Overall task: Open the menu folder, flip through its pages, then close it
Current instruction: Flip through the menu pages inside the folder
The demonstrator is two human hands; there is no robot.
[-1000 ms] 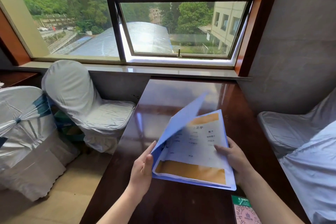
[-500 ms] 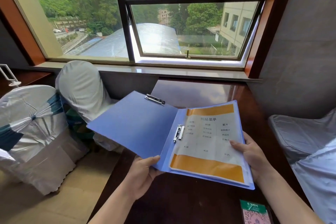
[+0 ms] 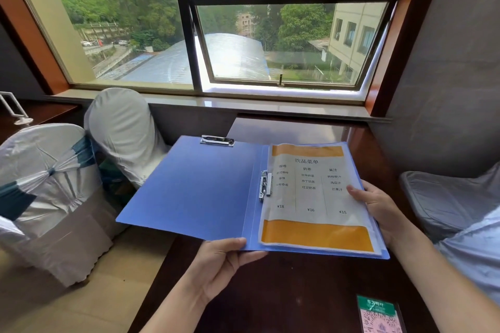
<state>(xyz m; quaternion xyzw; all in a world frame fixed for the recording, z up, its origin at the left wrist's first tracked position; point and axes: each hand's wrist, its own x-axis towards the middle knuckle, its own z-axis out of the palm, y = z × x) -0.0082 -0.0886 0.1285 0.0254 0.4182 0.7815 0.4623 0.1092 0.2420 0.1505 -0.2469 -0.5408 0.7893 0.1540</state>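
Note:
The blue menu folder (image 3: 200,186) lies fully open above the dark wooden table (image 3: 284,292). Its cover hangs out to the left, past the table's edge. A metal clip (image 3: 265,186) at the spine holds a stack of sleeved pages, and the top menu page (image 3: 311,197), white with orange bands, faces up. My left hand (image 3: 221,259) grips the folder's near edge by the spine, thumb on top. My right hand (image 3: 378,205) holds the right edge, thumb resting on the top page.
Two chairs in white covers (image 3: 46,186) stand left of the table, and another covered seat (image 3: 446,197) is on the right. A green and pink card (image 3: 378,316) lies at the table's near right. A window sill (image 3: 243,103) runs behind.
The front cover has swung from nearly upright to flat open on the left. My left hand slid along the near edge towards the spine. The folder sits a little higher and flatter.

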